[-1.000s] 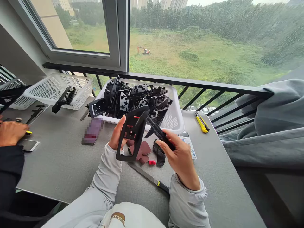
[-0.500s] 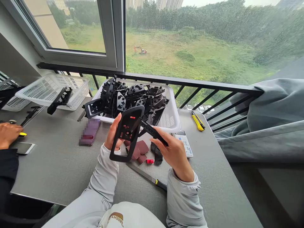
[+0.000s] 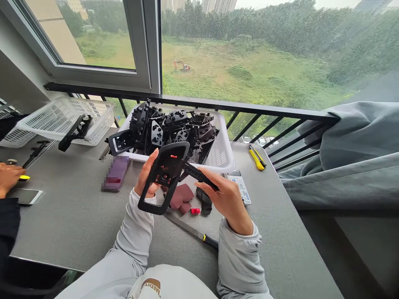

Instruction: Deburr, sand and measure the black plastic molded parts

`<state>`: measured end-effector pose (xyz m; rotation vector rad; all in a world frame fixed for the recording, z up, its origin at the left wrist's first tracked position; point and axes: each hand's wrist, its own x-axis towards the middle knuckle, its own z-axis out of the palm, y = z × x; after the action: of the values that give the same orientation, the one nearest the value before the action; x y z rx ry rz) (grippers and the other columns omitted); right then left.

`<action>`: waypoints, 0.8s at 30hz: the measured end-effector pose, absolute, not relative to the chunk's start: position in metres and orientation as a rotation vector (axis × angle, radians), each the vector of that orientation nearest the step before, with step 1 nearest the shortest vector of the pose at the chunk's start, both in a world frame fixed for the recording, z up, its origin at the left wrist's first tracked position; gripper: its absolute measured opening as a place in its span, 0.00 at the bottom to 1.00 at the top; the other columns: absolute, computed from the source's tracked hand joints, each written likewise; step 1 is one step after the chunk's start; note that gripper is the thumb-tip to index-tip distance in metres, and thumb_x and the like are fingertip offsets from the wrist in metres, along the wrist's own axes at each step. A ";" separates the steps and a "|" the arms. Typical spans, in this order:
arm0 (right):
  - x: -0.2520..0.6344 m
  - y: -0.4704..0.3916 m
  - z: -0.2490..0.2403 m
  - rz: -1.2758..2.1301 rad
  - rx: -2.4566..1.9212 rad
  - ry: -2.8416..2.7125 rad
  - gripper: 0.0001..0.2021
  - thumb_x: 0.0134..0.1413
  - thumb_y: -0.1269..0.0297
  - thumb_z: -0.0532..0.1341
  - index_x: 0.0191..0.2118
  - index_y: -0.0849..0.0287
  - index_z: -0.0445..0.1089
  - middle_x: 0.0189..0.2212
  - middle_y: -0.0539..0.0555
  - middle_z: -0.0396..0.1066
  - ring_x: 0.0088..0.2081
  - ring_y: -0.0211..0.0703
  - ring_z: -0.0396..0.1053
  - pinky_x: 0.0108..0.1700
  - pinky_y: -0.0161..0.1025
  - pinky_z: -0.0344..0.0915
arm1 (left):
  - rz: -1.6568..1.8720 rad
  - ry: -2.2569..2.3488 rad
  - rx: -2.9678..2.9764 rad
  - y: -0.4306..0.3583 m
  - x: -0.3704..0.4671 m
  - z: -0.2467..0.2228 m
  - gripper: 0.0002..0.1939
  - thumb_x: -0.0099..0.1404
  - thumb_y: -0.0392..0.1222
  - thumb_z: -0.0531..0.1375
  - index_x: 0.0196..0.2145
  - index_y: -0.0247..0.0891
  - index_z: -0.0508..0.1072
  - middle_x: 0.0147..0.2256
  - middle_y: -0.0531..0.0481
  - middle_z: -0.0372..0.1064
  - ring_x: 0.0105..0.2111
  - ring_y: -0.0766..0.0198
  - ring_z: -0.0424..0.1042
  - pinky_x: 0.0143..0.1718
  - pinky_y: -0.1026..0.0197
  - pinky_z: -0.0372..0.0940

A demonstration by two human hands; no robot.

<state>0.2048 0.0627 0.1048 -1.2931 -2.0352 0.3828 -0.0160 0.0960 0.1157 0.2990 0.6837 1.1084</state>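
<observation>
My left hand is closed round the left edge of a black plastic frame, which is tilted and has a large opening in its lower part. In my right hand is a black caliper, its jaw end at the frame's right edge. Below them on the grey table lie dark red sandpaper pieces, a small red object, a crumpled black item and a file with a black and yellow handle.
A white basket full of black parts stands behind my hands. At the right are a yellow cutter and a white case. Leftward lie a purple phone, a white phone, another basket and another person's hand.
The black frame has tilted slightly, its lower end shifting left. The caliper is still at its right edge. The whole view has shifted a little.
</observation>
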 end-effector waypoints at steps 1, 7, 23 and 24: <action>0.205 0.063 0.105 0.374 -1.307 -2.031 0.18 0.64 0.53 0.56 0.53 0.54 0.72 0.39 0.56 0.78 0.33 0.45 0.75 0.39 0.39 0.71 | 1.113 0.687 0.302 0.096 -0.016 0.116 0.23 0.70 0.52 0.51 0.47 0.32 0.77 0.34 0.41 0.79 0.33 0.53 0.80 0.33 0.56 0.76; 0.202 0.064 0.105 0.319 -1.232 -2.012 0.16 0.65 0.56 0.55 0.53 0.55 0.71 0.38 0.57 0.74 0.34 0.44 0.73 0.37 0.39 0.70 | 1.109 0.682 0.295 0.096 -0.016 0.117 0.23 0.70 0.52 0.50 0.46 0.32 0.77 0.33 0.42 0.79 0.35 0.53 0.80 0.35 0.55 0.75; 0.206 0.065 0.100 0.348 -1.190 -2.025 0.19 0.65 0.54 0.55 0.53 0.58 0.71 0.31 0.55 0.75 0.27 0.42 0.70 0.33 0.39 0.69 | 1.082 0.721 0.291 0.098 -0.015 0.119 0.24 0.71 0.49 0.48 0.41 0.30 0.78 0.30 0.41 0.79 0.34 0.51 0.80 0.34 0.55 0.75; 0.206 0.065 0.099 0.351 -1.179 -2.019 0.18 0.65 0.54 0.56 0.53 0.58 0.71 0.32 0.56 0.76 0.28 0.43 0.71 0.34 0.39 0.70 | 1.087 0.727 0.291 0.097 -0.015 0.119 0.23 0.71 0.49 0.49 0.42 0.30 0.78 0.30 0.41 0.79 0.34 0.51 0.80 0.34 0.55 0.75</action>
<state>0.2058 0.0652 0.0995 -1.1790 -2.0195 0.3506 -0.0146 0.0973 0.1191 0.2905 0.7274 1.0872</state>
